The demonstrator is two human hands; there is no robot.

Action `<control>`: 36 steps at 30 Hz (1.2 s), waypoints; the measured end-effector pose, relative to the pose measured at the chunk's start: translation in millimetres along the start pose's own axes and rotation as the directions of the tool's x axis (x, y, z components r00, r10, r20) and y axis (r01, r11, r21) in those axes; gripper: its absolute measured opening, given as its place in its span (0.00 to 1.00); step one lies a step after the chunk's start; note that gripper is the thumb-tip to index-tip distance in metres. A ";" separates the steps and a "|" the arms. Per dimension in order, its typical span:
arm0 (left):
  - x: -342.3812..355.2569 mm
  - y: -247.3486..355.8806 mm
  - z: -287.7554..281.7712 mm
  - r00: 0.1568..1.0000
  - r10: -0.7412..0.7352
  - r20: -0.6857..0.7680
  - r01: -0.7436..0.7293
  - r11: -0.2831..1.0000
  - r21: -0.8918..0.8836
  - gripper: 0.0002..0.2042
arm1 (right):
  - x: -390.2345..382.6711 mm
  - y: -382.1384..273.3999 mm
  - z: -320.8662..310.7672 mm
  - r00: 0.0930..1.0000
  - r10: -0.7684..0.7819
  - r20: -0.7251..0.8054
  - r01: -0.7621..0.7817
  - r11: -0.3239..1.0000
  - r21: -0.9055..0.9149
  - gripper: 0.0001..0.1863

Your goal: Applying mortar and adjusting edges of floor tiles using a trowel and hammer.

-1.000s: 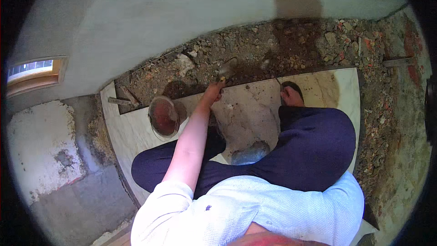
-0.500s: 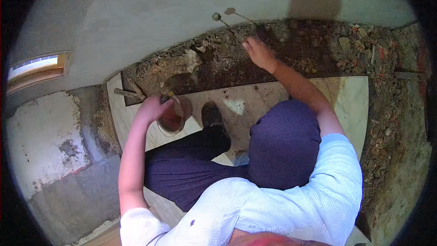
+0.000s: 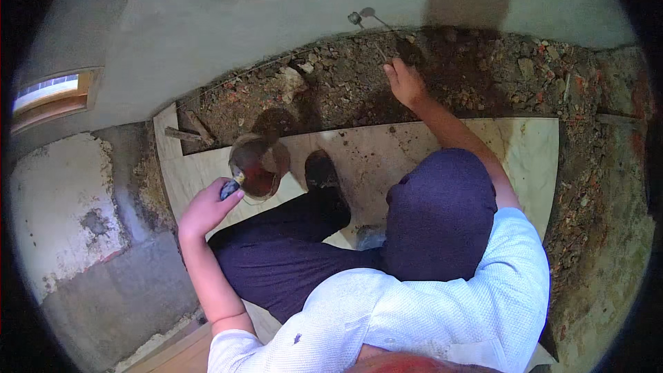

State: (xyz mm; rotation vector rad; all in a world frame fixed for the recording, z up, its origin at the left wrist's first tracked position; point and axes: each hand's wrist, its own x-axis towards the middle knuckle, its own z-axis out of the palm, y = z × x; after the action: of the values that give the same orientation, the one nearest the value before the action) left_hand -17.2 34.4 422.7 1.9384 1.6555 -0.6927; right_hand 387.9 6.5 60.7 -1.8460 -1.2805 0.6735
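Note:
My left hand (image 3: 209,208) is closed around the dark handle of a trowel-like tool (image 3: 231,187), which has a yellowish band. The tool's far end reaches over a round bucket (image 3: 261,183) with a reddish-brown inside, and its exact outline is blurred. Ahead of me, my right hand (image 3: 406,84) grips a thin rod (image 3: 380,50). A small round grey knob (image 3: 354,18) tips the rod, close to the wall, with its shadow beside it. The near end of the rod is hidden in my fingers. Below that hand lies a strip of dark soil and rubble (image 3: 345,90).
Pale marble-like slabs (image 3: 532,141) border the rubble, with crumbs of dirt on them. Wood scraps (image 3: 197,130) lie at the left corner. A plastered wall (image 3: 276,14) rises in front. My dark-clad leg and shoe (image 3: 321,176) rest beside the bucket.
My left hand has drawn back toward me and left, with the tool tilting across the bucket. My right hand and the rod have shifted slightly right; the knob sits a little higher.

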 end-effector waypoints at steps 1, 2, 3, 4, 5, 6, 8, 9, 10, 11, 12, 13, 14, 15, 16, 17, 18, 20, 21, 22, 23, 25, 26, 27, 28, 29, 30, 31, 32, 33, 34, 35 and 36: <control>-1.0 0.9 1.0 0.999 0.008 0.036 -0.009 1.000 0.013 0.26 | 0.8 1.0 5.1 1.000 -0.005 0.000 0.005 1.000 0.000 0.22; -2.5 3.1 0.3 0.997 0.017 0.069 -0.019 0.999 0.027 0.26 | 1.7 8.4 14.7 0.996 0.032 0.087 -0.028 0.998 -0.049 0.22; -3.2 4.4 1.5 0.998 0.019 0.066 -0.021 0.999 0.024 0.26 | 0.6 20.9 25.2 0.982 0.076 0.173 -0.059 0.993 -0.105 0.22; -1.3 9.8 4.1 0.994 0.074 0.084 -0.075 0.997 0.009 0.27 | 0.7 48.1 32.9 0.983 0.084 0.164 -0.066 0.991 -0.116 0.22; 7.6 19.4 8.9 0.983 0.149 0.109 -0.149 0.989 -0.008 0.27 | 1.7 88.6 31.9 0.960 0.094 0.263 -0.035 0.975 -0.219 0.22; 8.9 20.1 9.9 0.983 0.152 0.107 -0.152 0.988 -0.006 0.27 | 8.6 88.9 32.5 0.922 0.089 0.377 0.025 0.958 -0.287 0.22; -3.8 10.2 8.1 0.987 0.114 0.109 -0.118 0.992 0.032 0.27 | 27.5 44.0 34.4 0.936 0.043 0.349 0.035 0.976 -0.216 0.21; -14.3 6.1 5.7 0.990 0.088 0.108 -0.091 0.995 0.027 0.27 | 27.2 8.3 30.3 0.947 0.020 0.319 0.034 0.986 -0.162 0.21; -18.7 9.3 3.4 0.990 0.069 0.120 -0.071 0.997 0.012 0.26 | 20.9 -7.1 26.1 0.944 0.020 0.329 0.036 0.986 -0.162 0.21; -19.3 12.7 0.6 0.991 0.048 0.125 -0.049 0.999 0.005 0.26 | 19.3 -18.4 25.8 0.971 -0.023 0.238 0.042 0.996 -0.074 0.21; -21.5 11.3 0.3 0.992 0.033 0.120 -0.035 0.999 0.009 0.26 | 20.2 -25.3 30.2 0.988 -0.063 0.143 0.061 0.998 0.019 0.21; -26.1 7.5 0.1 0.994 0.023 0.102 -0.025 1.000 0.017 0.26 | 22.2 -26.0 41.4 0.985 -0.077 0.151 0.072 0.997 0.039 0.21; -32.6 5.1 -3.2 0.996 0.016 0.084 -0.019 0.999 0.028 0.26 | 21.5 -22.6 54.4 0.973 -0.057 0.222 0.045 0.997 0.061 0.21; -36.2 4.3 -5.4 0.997 0.000 0.076 -0.003 0.999 0.032 0.26 | 19.6 -11.2 73.0 0.956 -0.038 0.292 0.016 0.997 0.077 0.21; -13.1 23.4 -2.7 0.992 0.042 0.119 -0.049 0.998 0.051 0.26 | 18.7 86.6 87.4 0.973 -0.081 0.218 0.075 0.997 0.035 0.21; 16.4 44.8 5.4 0.978 0.130 0.166 -0.140 0.989 0.051 0.25 | 6.5 191.9 63.3 0.985 -0.113 0.133 0.122 0.990 -0.065 0.21; 36.7 61.9 14.0 0.941 0.290 0.174 -0.294 0.956 0.001 0.25 | -7.8 281.3 -5.3 0.984 -0.170 0.051 0.177 0.960 -0.219 0.21; 6.0 40.0 4.4 0.980 0.113 0.162 -0.131 0.986 0.104 0.25 | 13.5 160.0 82.3 0.986 -0.085 0.144 0.107 0.982 -0.157 0.21; -14.5 22.5 -0.6 0.990 0.022 0.136 -0.037 0.994 0.105 0.25 | 23.6 78.0 90.2 0.977 -0.063 0.201 0.096 0.982 -0.160 0.21; -25.2 16.6 -0.8 0.991 0.012 0.132 -0.019 0.998 0.055 0.25 | 22.3 41.7 74.7 0.972 -0.080 0.220 0.115 0.982 -0.150 0.21; -30.6 15.1 -0.3 0.991 0.019 0.131 -0.020 1.000 0.005 0.25 | 20.6 18.0 55.2 0.985 -0.073 0.157 0.088 0.992 -0.093 0.21; -25.1 23.0 -1.2 0.989 0.048 0.137 -0.049 0.999 0.005 0.24 | 5.4 21.2 28.5 0.996 -0.040 0.079 0.045 0.997 -0.069 0.21; -21.6 25.9 -2.4 0.989 0.058 0.137 -0.061 0.998 0.019 0.24 | -6.1 30.3 19.0 0.998 -0.069 -0.012 0.069 0.998 -0.008 0.21; -17.1 26.6 -2.6 0.988 0.071 0.140 -0.074 0.997 0.016 0.24 | -12.7 40.2 15.0 0.990 -0.098 -0.105 0.105 0.993 0.057 0.21; -14.0 27.6 -2.4 0.989 0.074 0.128 -0.081 0.996 0.045 0.24 | -16.9 50.0 10.4 0.989 -0.098 -0.108 0.104 0.993 0.050 0.21; -12.7 27.2 -2.1 0.991 0.073 0.114 -0.082 0.994 0.073 0.24 | -19.7 60.8 6.9 0.997 0.021 0.076 -0.013 0.995 -0.100 0.21; -11.7 27.4 -0.4 0.990 0.081 0.115 -0.089 0.994 0.070 0.24 | -24.5 76.4 4.0 0.957 0.170 0.233 -0.105 0.957 -0.269 0.21; -11.1 27.3 1.0 0.991 0.086 0.101 -0.094 0.992 0.085 0.24 | -27.1 89.5 6.1 0.958 0.174 0.230 -0.107 0.955 -0.276 0.21; -11.6 25.6 1.7 0.992 0.087 0.086 -0.095 0.990 0.101 0.24 | -27.3 91.5 9.1 0.990 0.032 0.135 0.012 0.952 -0.307 0.20; -12.8 24.3 2.1 0.992 0.090 0.088 -0.099 0.990 0.099 0.24 | -28.0 94.4 10.8 0.992 -0.116 0.044 0.124 0.929 -0.349 0.20; -14.5 23.5 2.0 0.988 0.094 0.121 -0.103 0.992 0.072 0.24 | -28.9 98.8 9.6 0.993 -0.113 0.044 0.121 0.928 -0.353 0.20; -22.4 16.6 2.1 0.987 0.068 0.147 -0.075 0.996 0.043 0.24 | -24.8 68.2 9.8 0.996 -0.063 0.064 0.080 0.949 -0.305 0.21; -26.4 15.4 2.4 0.987 0.060 0.150 -0.066 0.997 0.038 0.24 | -29.0 49.2 3.0 0.997 -0.002 0.079 0.023 0.962 -0.271 0.22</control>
State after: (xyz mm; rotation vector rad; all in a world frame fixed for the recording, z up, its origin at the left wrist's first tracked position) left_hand -5.6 11.2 439.0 1.9103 1.4944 -0.8324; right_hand 401.2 -29.3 18.0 -2.0458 -1.4962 0.5910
